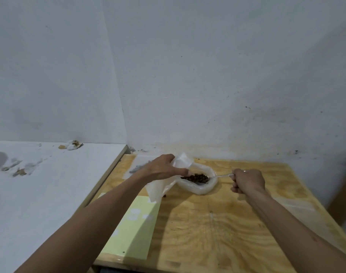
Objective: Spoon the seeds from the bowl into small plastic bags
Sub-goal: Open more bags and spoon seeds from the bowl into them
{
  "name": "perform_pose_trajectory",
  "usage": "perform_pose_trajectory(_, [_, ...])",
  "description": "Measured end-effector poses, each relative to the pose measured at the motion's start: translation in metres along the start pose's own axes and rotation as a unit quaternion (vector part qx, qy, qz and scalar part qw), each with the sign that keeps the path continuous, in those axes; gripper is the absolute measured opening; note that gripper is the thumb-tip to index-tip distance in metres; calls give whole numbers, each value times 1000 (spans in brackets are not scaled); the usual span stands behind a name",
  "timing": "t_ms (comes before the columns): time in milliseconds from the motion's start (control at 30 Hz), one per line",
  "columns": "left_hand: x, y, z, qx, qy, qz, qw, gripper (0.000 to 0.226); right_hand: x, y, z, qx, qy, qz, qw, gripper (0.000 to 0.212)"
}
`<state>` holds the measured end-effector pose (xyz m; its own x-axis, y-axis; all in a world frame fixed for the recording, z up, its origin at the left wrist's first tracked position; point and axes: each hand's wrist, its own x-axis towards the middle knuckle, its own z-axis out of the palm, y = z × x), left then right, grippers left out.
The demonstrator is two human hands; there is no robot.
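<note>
— Head camera: what are the hands doing?
— The left hand pinches a thin, translucent plastic bag by its upper edge, beside a white, rounded plastic bowl on the pale plywood table.
— And the right hand?
— Fisted around a slim metal spoon reaching into the bowl's dark brown seeds.

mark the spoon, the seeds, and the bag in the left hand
thin clear plastic spoon (pixel 221 176), head view, mid-handle.
dark brown seeds (pixel 195 177), head view, middle of the pile.
small translucent plastic bag (pixel 183 160), head view, upper flap beside the left hand.
</note>
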<state>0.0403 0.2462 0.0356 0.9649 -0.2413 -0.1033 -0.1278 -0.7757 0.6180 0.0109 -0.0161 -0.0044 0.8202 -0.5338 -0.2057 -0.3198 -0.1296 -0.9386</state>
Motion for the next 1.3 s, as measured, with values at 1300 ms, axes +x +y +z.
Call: perform_pose_trajectory(1300, [0,-10,-7,-95,42,23,994,68,-32,-123,12,-162,18,-376,912,39])
